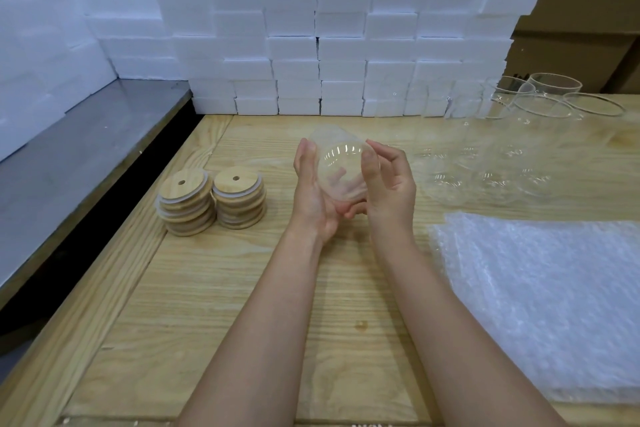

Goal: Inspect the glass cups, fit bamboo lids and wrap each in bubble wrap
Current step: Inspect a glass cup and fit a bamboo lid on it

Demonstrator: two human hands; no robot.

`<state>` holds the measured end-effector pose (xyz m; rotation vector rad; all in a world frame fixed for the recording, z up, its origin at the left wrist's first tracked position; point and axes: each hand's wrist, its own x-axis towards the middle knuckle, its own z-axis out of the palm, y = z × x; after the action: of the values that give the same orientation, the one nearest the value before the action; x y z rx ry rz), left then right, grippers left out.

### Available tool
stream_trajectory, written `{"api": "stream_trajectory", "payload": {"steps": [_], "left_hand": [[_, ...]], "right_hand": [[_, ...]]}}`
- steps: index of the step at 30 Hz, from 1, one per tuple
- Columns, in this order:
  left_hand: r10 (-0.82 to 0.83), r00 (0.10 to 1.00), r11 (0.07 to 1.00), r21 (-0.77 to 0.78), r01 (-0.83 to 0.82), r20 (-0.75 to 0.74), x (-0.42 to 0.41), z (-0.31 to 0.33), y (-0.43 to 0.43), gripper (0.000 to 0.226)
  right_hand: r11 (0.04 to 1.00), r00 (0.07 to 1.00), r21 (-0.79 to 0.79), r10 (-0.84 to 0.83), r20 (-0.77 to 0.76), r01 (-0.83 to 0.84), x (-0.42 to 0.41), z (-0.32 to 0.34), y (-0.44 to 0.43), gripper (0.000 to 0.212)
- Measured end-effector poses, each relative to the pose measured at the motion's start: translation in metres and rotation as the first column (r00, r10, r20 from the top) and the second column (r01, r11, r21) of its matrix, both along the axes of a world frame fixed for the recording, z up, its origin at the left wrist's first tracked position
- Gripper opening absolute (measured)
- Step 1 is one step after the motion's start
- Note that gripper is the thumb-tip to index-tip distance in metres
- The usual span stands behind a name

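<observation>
Pale wooden table (242, 305) planks fill the foreground, and behind them a wall of white foam blocks (311, 28) is stacked in rows along the far edge. Brown cardboard boxes (575, 31) stand behind the foam at the far right, and a lower grey metal surface (86, 156) runs beside the table on the left.

Both bare forearms reach in from the bottom edge and meet above the middle of the table, where one clear glass cup (341, 166) is held up off the wood. It lies tilted on its side with one round end turned toward the camera; whether that end is the mouth or the base cannot be told. The left hand (311, 191) cradles it from the left and below: the thumb stands up along the cup's left side and the curled fingers show through the glass from behind. The right hand (389, 184) grips the right side, thumb pressed flat against the wall and forefinger bent over the top edge, the other fingers loosely curled.

Two stacks of round bamboo lids (185, 204) sit side by side on the table to the left of the hands, well apart from them, each top lid showing a small hole. More glass cups (485, 170) stand clustered on the table to the right, reaching back to the foam. Near the right edge, closer to the camera, lies a flat pile of bubble wrap (540, 295) sheets
</observation>
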<state>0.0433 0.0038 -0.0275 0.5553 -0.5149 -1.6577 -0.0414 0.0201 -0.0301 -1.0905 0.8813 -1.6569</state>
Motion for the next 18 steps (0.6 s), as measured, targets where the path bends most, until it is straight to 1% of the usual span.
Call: {"api": "stream_trajectory", "payload": {"steps": [2, 3, 5, 7, 9, 11, 13, 14, 16, 18], "left_hand": [[0.012, 0.997, 1.0, -0.008, -0.011, 0.07, -0.0012, -0.0021, -0.0008, 0.073], [0.021, 0.995, 1.0, -0.006, -0.02, 0.098, -0.0014, -0.0029, -0.0009, 0.072], [0.03, 0.994, 1.0, 0.004, -0.03, 0.104, -0.0013, -0.0042, -0.0018, 0.07], [0.024, 0.995, 0.999, 0.021, -0.026, 0.093, -0.0004, -0.0045, -0.0024, 0.069], [0.03, 0.994, 0.998, 0.042, -0.035, 0.103, 0.001, -0.0056, -0.0038, 0.071], [0.028, 0.992, 0.998, 0.053, -0.034, 0.121, 0.0027, -0.0069, -0.0039, 0.074], [-0.006, 0.987, 0.998, 0.063, -0.004, 0.158, 0.0026, -0.0071, -0.0027, 0.076], [-0.025, 0.985, 0.999, 0.051, 0.017, 0.171, 0.0024, -0.0062, -0.0018, 0.074], [-0.036, 0.984, 0.999, -0.015, 0.04, 0.174, 0.0017, -0.0072, -0.0022, 0.068], [-0.034, 0.988, 0.996, -0.082, 0.046, 0.148, 0.0006, -0.0101, -0.0031, 0.065]], "right_hand": [[0.998, 0.996, 0.011, -0.066, -0.06, 0.067, 0.0022, 0.0014, 0.0002, 0.034], [0.996, 0.992, 0.012, -0.091, -0.088, 0.092, 0.0035, 0.0026, 0.0006, 0.036], [0.994, 0.982, 0.003, -0.107, -0.155, 0.109, 0.0058, 0.0042, 0.0022, 0.048], [0.996, 0.969, -0.014, -0.084, -0.231, 0.083, 0.0067, 0.0036, 0.004, 0.058], [0.996, 0.95, -0.048, -0.085, -0.299, 0.074, 0.0062, 0.002, 0.0055, 0.065], [0.991, 0.931, -0.095, -0.121, -0.345, 0.093, 0.0056, 0.0002, 0.0066, 0.069], [0.985, 0.923, -0.129, -0.151, -0.353, 0.112, 0.005, -0.0006, 0.0077, 0.069], [0.983, 0.925, -0.137, -0.162, -0.344, 0.122, 0.0049, -0.0011, 0.0078, 0.067], [0.98, 0.926, -0.133, -0.184, -0.33, 0.147, 0.0056, -0.0025, 0.008, 0.063], [0.968, 0.908, -0.159, -0.24, -0.342, 0.196, 0.0073, -0.0036, 0.0086, 0.058]]}}
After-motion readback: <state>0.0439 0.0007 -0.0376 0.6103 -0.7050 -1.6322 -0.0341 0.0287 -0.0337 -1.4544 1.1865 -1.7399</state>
